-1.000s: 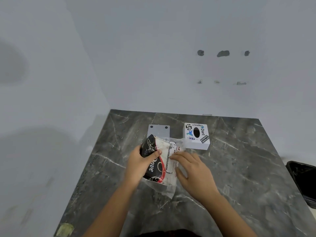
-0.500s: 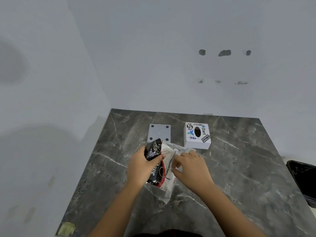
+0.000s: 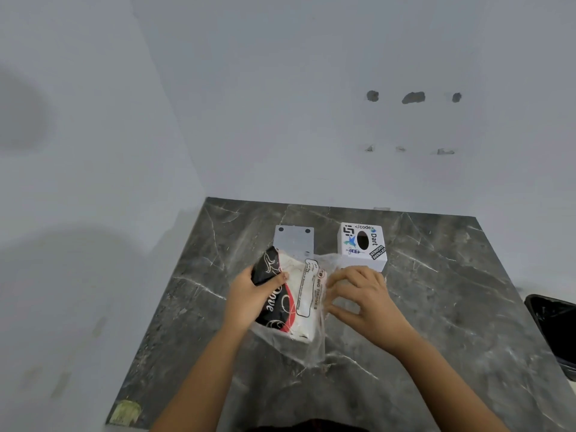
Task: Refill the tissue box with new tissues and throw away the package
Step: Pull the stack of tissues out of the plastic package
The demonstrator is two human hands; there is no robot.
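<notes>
Two boxes (image 3: pixel 363 244) behind tissue package (image 3: pixel 293 300)

Both hands are on the tissue pack (image 3: pixel 291 299) over a dark marble table (image 3: pixel 436 307). Left hand (image 3: pixel 249 296) grips its black end, right hand (image 3: pixel 363 299) pinches the clear wrap. White stickered tissue box (image 3: pixel 363 246) and a grey plate (image 3: pixel 294 240) sit just behind. Black bin (image 3: pixel 554 325) at the right edge.

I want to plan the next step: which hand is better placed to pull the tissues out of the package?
Right. The left hand grips the tissue package, while the right hand is at its loose clear plastic side.
</notes>
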